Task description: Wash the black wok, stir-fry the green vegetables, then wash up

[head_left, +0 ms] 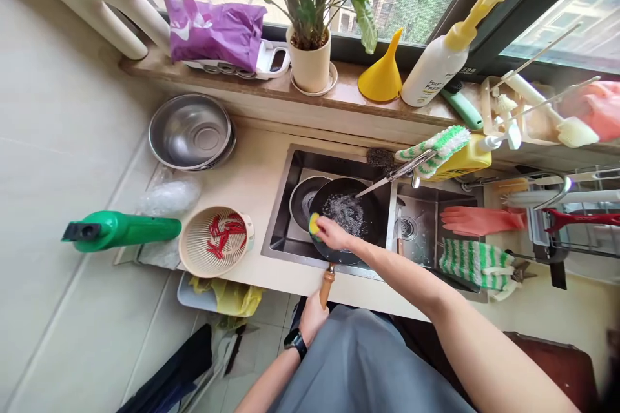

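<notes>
My left hand [314, 319] is closed around the wooden handle [327, 286] of a black wok [371, 210] in the larger sink basin. A yellow and green sponge [314, 224] is pinched in my right hand [333, 234], at the wok's left inner side. Water runs from the faucet [394, 174] into the wok and splashes over its bottom. Partly under the wok sits another round dark pan [301, 201], its right part hidden.
A colander [188, 251] with red chili peppers and a green bottle [145, 230] stand left, steel bowls [167, 135] behind them. Pink gloves [477, 221] and a striped cloth [465, 262] hang over the right basin [426, 200]. A potted plant [310, 68] and yellow funnel [382, 77] line the sill.
</notes>
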Demonstrator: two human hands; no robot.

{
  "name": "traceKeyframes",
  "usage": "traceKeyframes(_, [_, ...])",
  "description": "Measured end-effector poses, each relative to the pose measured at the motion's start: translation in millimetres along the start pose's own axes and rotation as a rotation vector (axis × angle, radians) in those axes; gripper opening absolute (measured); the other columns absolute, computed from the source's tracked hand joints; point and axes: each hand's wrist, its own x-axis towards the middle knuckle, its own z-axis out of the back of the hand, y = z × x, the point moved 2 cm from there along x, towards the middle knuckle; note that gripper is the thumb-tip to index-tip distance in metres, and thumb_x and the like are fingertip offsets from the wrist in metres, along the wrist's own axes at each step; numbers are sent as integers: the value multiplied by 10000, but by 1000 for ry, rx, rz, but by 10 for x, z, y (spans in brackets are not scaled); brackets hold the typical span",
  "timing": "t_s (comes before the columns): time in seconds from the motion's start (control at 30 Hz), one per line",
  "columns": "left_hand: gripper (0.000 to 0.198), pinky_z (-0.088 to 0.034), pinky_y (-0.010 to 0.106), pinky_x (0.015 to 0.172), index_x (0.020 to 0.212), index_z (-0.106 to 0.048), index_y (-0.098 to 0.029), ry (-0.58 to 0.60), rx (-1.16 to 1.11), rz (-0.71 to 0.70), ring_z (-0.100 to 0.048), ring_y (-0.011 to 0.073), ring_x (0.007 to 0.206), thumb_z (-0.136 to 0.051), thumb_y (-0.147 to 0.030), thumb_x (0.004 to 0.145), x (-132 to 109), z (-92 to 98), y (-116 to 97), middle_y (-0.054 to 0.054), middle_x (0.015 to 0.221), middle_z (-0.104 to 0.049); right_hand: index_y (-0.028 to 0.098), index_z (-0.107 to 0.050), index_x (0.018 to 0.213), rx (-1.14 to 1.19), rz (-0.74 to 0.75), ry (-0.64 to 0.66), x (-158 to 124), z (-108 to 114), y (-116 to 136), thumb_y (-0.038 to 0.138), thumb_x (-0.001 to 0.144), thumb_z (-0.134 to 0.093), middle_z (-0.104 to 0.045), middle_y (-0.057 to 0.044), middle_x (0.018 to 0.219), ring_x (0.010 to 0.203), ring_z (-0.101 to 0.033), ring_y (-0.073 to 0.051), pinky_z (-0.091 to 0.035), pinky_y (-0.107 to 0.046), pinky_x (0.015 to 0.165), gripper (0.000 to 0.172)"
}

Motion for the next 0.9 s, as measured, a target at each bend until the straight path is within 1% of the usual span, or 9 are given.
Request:
traceKeyframes(0.1, [310,-361,227,659,1002,-716,-141,7,-12,-29,-541,148,701,-642,-1,736,24,-16,25,-15,743,-590,212,-594,865,-46,78,292,-510,10,-139,208,954,-583,-641,-45,951,843,-554,-180,-486,-306,844,90])
traceKeyframes(0.17, [258,-349,228,655,933,-700,-139,4,-31,-52,-510,140,689,-635,5,729,38,-24,39,-26,715,-550,211,-642,837,-133,27,399,-790,130,-294,214,930,-628,-666,-50,923,831,-580,-185,-507,-332,874,94])
traceKeyframes(0.23, [224,-341,231,655,873,-682,-144,-3,-42,-63,-482,136,686,-633,9,717,48,-29,48,-36,697,-514,226,-679,793,-261,-110,401,-963,313,-466,194,850,-707,-690,-58,887,858,-614,-211,-525,-371,918,71])
traceKeyframes(0.3, [233,-339,233,657,867,-677,-148,-2,-53,-77,-461,135,685,-627,13,705,51,-29,46,-42,695,-496,235,-711,780,-374,-250,326,-1016,523,-620,154,794,-723,-709,-97,876,933,-642,-269,-532,-432,948,83])
traceKeyframes(0.43, [254,-332,235,643,893,-684,-146,6,-63,-83,-432,133,674,-616,9,704,33,-15,25,-44,693,-485,220,-799,943,-464,-331,170,-783,914,-795,106,852,-598,-728,-206,1074,1209,-595,-381,-469,-522,1050,249])
traceKeyframes(0.53, [281,-332,234,635,948,-709,-133,7,-72,-82,-426,134,680,-629,-1,713,7,3,5,-36,705,-500,227,-782,1235,-495,-285,113,-417,1161,-807,75,875,-518,-677,-160,1347,1436,-447,-340,-371,-495,1184,472])
traceKeyframes(0.63, [338,-352,230,649,1033,-729,-117,9,-89,-81,-440,137,693,-634,-8,728,-13,15,-11,-24,726,-526,170,-639,1481,-531,-179,92,-67,1318,-738,45,892,-462,-563,-137,1540,1505,-353,-302,-308,-484,1231,627])
traceKeyframes(0.77, [337,-357,221,657,1021,-737,-129,17,-77,-59,-450,135,700,-626,-10,726,-12,16,-9,-24,735,-526,116,-629,1478,-606,-114,55,107,1322,-670,74,934,-445,-521,-183,1560,1440,-394,-325,-327,-464,1194,576])
traceKeyframes(0.9, [357,-344,224,650,996,-728,-144,24,-94,-93,-419,130,692,-594,4,701,18,6,12,-34,724,-501,109,-690,1354,-622,-237,79,-100,1118,-722,94,972,-420,-548,-230,1503,1425,-411,-355,-343,-493,1174,468])
